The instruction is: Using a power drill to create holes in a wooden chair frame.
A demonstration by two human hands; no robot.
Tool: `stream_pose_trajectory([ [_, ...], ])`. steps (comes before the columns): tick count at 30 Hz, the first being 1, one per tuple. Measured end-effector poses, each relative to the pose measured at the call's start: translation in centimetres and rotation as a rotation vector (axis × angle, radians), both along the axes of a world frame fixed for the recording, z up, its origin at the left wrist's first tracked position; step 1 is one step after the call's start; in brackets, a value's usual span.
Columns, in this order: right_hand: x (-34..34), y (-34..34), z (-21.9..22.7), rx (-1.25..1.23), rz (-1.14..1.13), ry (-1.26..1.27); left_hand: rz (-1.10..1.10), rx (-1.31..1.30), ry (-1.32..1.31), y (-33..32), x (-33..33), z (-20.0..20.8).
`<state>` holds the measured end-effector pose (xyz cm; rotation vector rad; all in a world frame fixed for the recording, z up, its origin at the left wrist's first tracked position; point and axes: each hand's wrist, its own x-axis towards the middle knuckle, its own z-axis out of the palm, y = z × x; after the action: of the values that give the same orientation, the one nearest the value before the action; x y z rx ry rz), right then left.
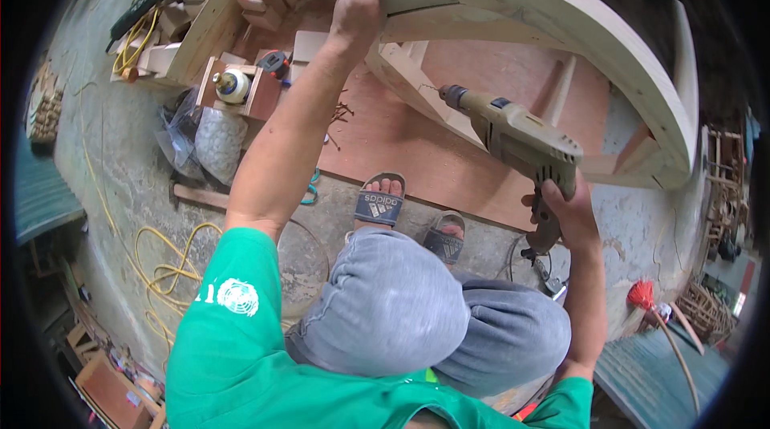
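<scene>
My right hand (566, 206) is closed round the handle of a corded power drill (525, 131), tan with a dark grip. Its thin bit points left, beside a slanting wooden brace, and I cannot tell whether it touches the wood. A large curved frame of pale wood (553, 8) stands in front of me, with a broad bent rim and inner struts. At its left end my left hand (358, 6) grips the edge, thumb up along the wood and the other fingers mostly hidden.
A reddish-brown board (385, 136) lies under the frame. To its left are a wooden box (263, 94) with a white bottle (232, 86), a tape measure (274, 64) and scattered screws (341, 115). A yellow cord (164, 269) loops over the concrete floor. A red-tufted stick (642, 294) lies right.
</scene>
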<state>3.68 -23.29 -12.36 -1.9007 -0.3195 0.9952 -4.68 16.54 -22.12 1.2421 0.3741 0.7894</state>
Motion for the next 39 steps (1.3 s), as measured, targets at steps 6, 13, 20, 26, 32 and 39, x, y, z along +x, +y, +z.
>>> stream_pose_trajectory([
  [6, 0.1, 3.4, 3.6, -0.171, 0.111, -0.106, 0.116, 0.01, 0.052, -0.5, 0.9, 0.2],
  [13, 2.3, 2.2, 1.8, -0.038, 0.207, -0.103, 0.417, 0.344, 0.095, 0.3, 0.0, -1.6],
  [20, 4.1, 0.0, -0.9, 0.13, 0.182, -0.016, 0.311, -0.017, -0.087, -1.8, -0.5, 0.8],
  [26, 4.6, -1.1, -2.8, 0.18, 0.137, 0.05, 0.389, -0.019, -0.097, -1.9, -0.1, 1.3],
  [32, 4.1, -1.6, -3.3, 0.22, 0.084, 0.032, 0.384, 0.038, -0.12, -2.1, 0.4, 1.6],
  [39, 3.7, -1.4, -3.6, 0.249, 0.109, -0.039, 0.375, 0.016, -0.076, -2.7, 0.3, 2.1],
])
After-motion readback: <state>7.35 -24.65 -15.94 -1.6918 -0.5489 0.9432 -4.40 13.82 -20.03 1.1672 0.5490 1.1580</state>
